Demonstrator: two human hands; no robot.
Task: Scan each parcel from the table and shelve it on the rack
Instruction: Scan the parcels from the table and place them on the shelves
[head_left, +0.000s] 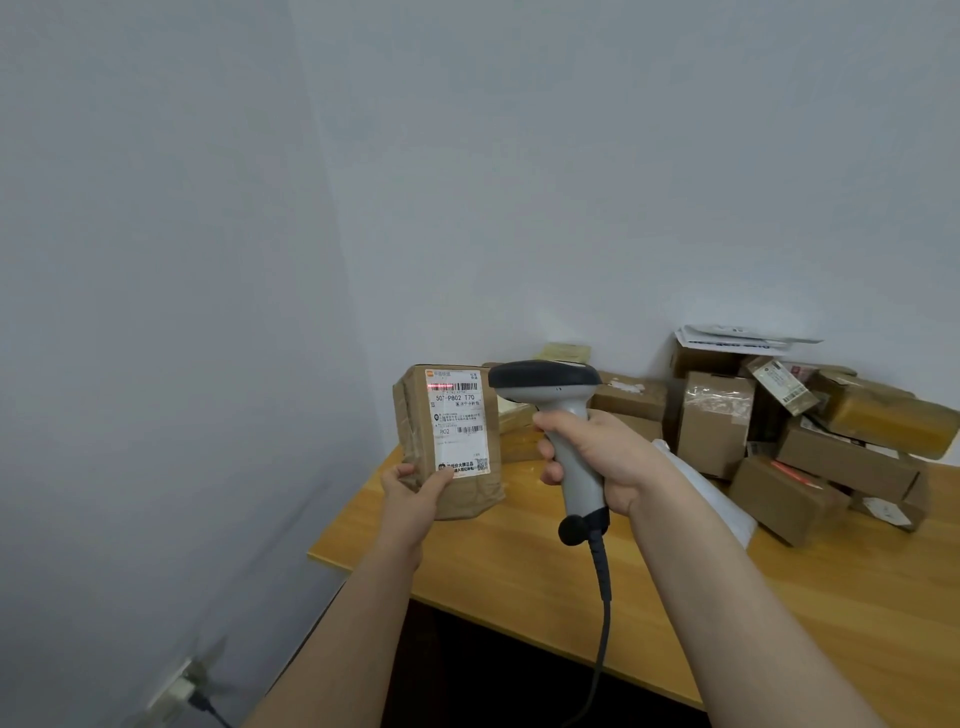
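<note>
Parcel (415, 421), brown cardboard, white label facing the camera: held upright above the tabletop (519, 566) at its left corner, lower end in the left grip (410, 499), fingers curled behind, thumb on the label's bottom corner. Scanner (540, 379), grey, dark head, corded: above the tabletop, handle wrapped tight in the right grip (592, 457), red line on the label's top barcode. Further parcels (717, 421): heaped on the tabletop's far right.
</note>
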